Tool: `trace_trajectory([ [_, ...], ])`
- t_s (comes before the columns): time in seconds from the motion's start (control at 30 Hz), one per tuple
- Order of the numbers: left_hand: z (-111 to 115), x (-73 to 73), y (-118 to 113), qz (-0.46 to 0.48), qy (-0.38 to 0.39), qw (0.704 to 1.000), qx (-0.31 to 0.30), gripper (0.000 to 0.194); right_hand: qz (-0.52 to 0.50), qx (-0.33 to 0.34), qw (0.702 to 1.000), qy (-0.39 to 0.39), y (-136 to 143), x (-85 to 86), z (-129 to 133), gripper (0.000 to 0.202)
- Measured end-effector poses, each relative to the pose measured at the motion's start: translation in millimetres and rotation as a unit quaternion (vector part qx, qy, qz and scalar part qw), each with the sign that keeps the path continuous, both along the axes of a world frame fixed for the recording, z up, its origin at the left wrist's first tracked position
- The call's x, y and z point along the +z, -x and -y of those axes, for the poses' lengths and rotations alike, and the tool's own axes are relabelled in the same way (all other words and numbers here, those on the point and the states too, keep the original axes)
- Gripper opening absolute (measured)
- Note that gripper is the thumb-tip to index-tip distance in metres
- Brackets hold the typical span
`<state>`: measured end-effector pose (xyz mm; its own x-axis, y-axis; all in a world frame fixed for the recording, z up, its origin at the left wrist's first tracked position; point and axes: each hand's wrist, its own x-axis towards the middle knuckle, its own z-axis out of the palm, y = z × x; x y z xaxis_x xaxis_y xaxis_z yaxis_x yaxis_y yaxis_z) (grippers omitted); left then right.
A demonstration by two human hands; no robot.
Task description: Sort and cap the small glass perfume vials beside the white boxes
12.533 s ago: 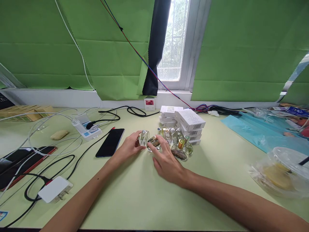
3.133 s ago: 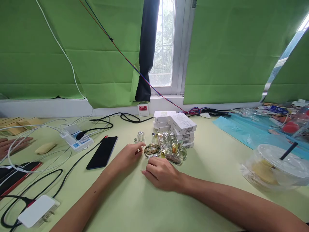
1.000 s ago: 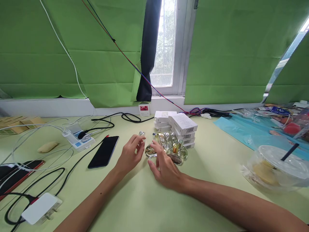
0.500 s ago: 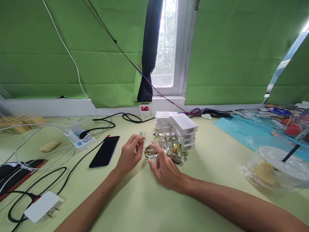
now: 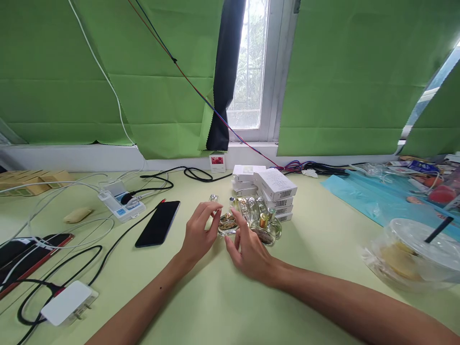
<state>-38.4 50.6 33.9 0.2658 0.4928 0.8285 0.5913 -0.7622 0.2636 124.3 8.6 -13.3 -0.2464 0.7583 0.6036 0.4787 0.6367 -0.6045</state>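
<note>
Our left hand (image 5: 199,232) is loosely curled, thumb apart from the bent fingers (image 5: 206,209), and we see nothing gripped in it. Our right hand (image 5: 251,254) is relaxed too: its index finger reaches forward, its thumb stands off to the side, and we see nothing clasped. An oval glass bottle (image 5: 227,226) with a dark patterned face sits between the two sets of fingertips, on the table; we cannot tell whether any fingertip touches it.

Just beyond our left fingers, the top of a clear bottle (image 5: 214,198) shows, its lower part hidden by the hand. Ahead of our right fingers we have a close cluster of clear glass bottles (image 5: 252,207), and just to the right of those fingers a gold-capped bottle (image 5: 263,232). Behind the cluster, farther from our fingertips, white boxes (image 5: 276,184) are stacked, barcodes showing on their ends.

To the left of our left fingers a dark phone (image 5: 158,224) lies flat, and past it a white power strip (image 5: 121,201) with plugs in it. Well to the right of our right fingers we see a lidded plastic cup (image 5: 409,256) with a black straw (image 5: 439,229), and a blue sheet (image 5: 362,194) beyond it.
</note>
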Motion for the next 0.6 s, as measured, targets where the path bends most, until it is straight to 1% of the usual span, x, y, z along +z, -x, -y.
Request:
trace_trajectory([
  [0.1, 1.4, -1.4, -3.1, -0.010, -0.007, 1.000, 0.005, 0.014, -0.018, 0.003, 1.000, 0.013, -0.4, 0.3, -0.1, 0.066],
  [0.27, 4.6, -0.6, -7.5, -0.002, -0.004, 1.000, -0.003, 0.015, -0.012, 0.006, 1.000, 0.024, -1.3, -0.8, -0.7, 0.062],
  [0.47, 5.5, -4.4, -9.1, 0.007, -0.005, 1.000, 0.021, 0.013, -0.010, 0.006, 1.000, 0.020, -1.0, -1.7, -1.2, 0.064],
  [0.6, 3.7, -8.9, -11.1, 0.010, -0.021, 1.000, 0.000, 0.015, -0.009, 0.009, 1.000, 0.017, -1.0, 0.5, 0.0, 0.064],
])
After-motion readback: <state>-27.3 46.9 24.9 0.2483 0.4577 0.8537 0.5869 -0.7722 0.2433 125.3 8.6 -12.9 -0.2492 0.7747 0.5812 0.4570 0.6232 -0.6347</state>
